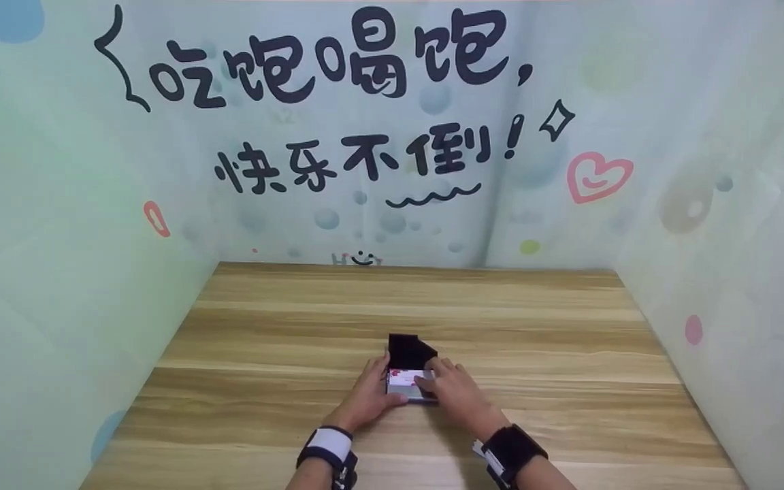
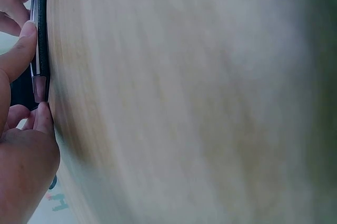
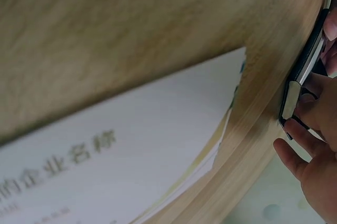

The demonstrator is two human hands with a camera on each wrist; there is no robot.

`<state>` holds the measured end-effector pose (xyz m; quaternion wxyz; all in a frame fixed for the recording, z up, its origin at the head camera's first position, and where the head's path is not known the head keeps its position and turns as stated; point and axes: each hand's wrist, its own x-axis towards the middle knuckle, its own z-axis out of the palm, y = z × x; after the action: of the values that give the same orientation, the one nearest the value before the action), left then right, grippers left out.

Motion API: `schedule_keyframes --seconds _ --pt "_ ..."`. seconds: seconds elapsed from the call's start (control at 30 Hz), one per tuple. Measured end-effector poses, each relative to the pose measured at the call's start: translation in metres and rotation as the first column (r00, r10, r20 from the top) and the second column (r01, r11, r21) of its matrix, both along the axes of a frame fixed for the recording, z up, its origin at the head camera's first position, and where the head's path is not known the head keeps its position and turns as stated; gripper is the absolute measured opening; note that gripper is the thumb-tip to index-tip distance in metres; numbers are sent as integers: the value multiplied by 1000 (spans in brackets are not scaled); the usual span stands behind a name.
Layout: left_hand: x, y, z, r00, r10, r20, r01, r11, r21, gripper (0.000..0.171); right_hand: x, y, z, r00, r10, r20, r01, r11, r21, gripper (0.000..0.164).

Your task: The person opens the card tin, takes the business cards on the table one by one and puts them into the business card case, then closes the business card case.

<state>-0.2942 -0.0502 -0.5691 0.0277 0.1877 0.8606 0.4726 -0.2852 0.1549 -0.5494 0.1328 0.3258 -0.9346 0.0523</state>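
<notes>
A small card case (image 1: 407, 392) lies on the wooden table with its black flap (image 1: 408, 351) raised away from the person. Inside its silvery body is a white card (image 1: 402, 376) printed with red. My left hand (image 1: 367, 396) grips the case at its left side, the thumb on the near edge. From the right, my right hand (image 1: 459, 393) pinches the case's right side, its thumb reaching in over the card. Seen edge-on in the left wrist view, the case (image 2: 40, 40) has a dark base and a metal rim. The right wrist view also shows the case (image 3: 305, 61).
Close to the right wrist camera is a stack of white sheets (image 3: 137, 129) with printed characters. The wooden table (image 1: 283, 313) is enclosed by pale printed walls (image 1: 45, 204) at the left, back and right. Bands circle both wrists, one a black band (image 1: 516, 450).
</notes>
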Motion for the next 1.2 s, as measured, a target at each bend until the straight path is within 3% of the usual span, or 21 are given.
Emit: schedule_keyframes --seconds 0.2,0.43,0.67,0.9,1.2 --pt "0 0 -2 1000 -4 -5 4 1000 -5 86 2 1 -1 999 27 -45 -26 999 21 47" --pt "-2 1 -4 999 1 -33 -1 1000 -18 84 4 2 2 989 46 -143 -37 997 67 30" --pt "-2 1 -2 1000 3 -8 -3 1000 -15 86 9 4 3 978 58 -199 -38 994 105 30" --pt "0 2 -2 999 12 31 -12 1000 -16 88 14 9 2 976 78 -204 -66 996 66 34" --pt "0 2 0 1000 8 4 -8 1000 -25 87 30 13 12 970 47 -240 -54 998 -23 37"
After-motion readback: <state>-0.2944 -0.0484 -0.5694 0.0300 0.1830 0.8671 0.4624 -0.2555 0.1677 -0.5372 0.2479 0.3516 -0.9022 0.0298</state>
